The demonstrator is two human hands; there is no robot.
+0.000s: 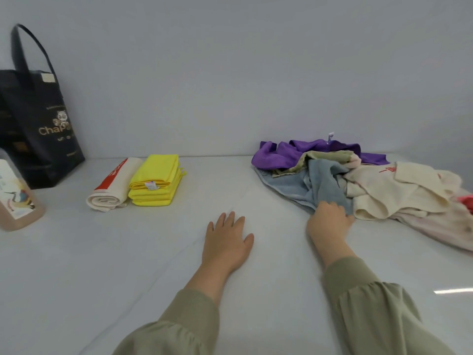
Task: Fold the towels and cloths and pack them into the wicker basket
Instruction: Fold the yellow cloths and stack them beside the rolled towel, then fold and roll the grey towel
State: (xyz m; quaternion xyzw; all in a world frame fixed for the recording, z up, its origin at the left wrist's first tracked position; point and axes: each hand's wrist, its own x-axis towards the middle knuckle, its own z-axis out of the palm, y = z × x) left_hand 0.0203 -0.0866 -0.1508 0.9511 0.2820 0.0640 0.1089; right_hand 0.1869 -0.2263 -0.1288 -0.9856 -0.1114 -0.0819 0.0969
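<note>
A loose pile of cloths lies at the right: a purple cloth point(281, 153) at the back, a green one point(325, 157), a blue towel point(314, 183) in front and cream cloths point(399, 190) to its right. My right hand point(329, 217) grips the near edge of the blue towel, fingers curled into the fabric. My left hand point(227, 239) rests flat on the white table, fingers straight, holding nothing. At the left, a folded yellow cloth stack point(156, 180) sits beside a folded cream towel with a red stripe point(112, 185). No wicker basket is in view.
A black tote bag point(38, 124) stands at the far left against the wall. A brownish bottle point(15, 201) with a bird label stands in front of it. The white table point(102, 265) meets a plain wall behind.
</note>
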